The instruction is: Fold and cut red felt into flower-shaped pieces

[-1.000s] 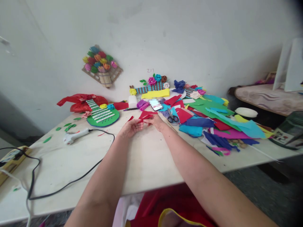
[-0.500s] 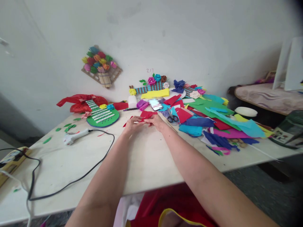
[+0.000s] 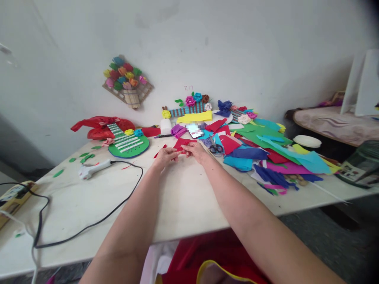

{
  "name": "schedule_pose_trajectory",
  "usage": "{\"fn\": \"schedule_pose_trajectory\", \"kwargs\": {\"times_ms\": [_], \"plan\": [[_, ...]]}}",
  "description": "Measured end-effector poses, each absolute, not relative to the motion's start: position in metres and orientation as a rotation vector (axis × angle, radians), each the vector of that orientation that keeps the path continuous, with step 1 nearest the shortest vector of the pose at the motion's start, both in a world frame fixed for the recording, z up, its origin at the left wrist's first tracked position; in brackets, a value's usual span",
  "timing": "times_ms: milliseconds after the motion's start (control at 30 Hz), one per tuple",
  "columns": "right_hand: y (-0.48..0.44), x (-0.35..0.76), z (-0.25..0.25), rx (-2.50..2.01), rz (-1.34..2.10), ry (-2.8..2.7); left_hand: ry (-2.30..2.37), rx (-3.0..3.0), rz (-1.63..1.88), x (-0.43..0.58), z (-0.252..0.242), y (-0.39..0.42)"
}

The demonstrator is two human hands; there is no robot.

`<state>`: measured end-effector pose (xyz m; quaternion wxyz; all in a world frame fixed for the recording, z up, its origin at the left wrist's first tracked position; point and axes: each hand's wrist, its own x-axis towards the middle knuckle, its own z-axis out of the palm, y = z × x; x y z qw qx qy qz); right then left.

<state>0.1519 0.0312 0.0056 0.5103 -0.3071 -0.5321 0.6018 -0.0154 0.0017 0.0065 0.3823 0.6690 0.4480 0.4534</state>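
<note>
Both my hands meet over the middle of the table, fingertips pinched close together. My left hand point(image 3: 166, 156) and my right hand point(image 3: 194, 152) are closed on a small piece of red paper, mostly hidden by the fingers. Just behind them lies a larger piece of red crepe paper point(image 3: 182, 143). A thin red scrap point(image 3: 160, 151) rests beside my left hand. To the right of my right hand are scissors point(image 3: 215, 147) with dark handles, lying among paper pieces. A phone point(image 3: 194, 131) with a lit screen is beyond the hands.
A glue gun point(image 3: 94, 169) and its black cord point(image 3: 118, 211) lie at left, near green paper leaves point(image 3: 87, 157). Behind stands a green guitar-shaped craft point(image 3: 130, 146). Coloured paper point(image 3: 266, 134) is heaped at right, near a glass jar point(image 3: 363, 165) and a white lid point(image 3: 307, 141).
My fingers have shifted slightly; the left fingers now sit lower and a small gap shows between the two hands. Other things on the table stay in place.
</note>
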Motion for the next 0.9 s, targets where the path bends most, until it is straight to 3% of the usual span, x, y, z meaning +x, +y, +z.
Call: {"fn": "schedule_pose_trajectory", "kwargs": {"times_ms": [900], "plan": [[0.0278,0.1529,0.0121,-0.832,1.22,-1.212,1.124,1.686,1.102,-0.0099,0.0046,0.0003]]}}
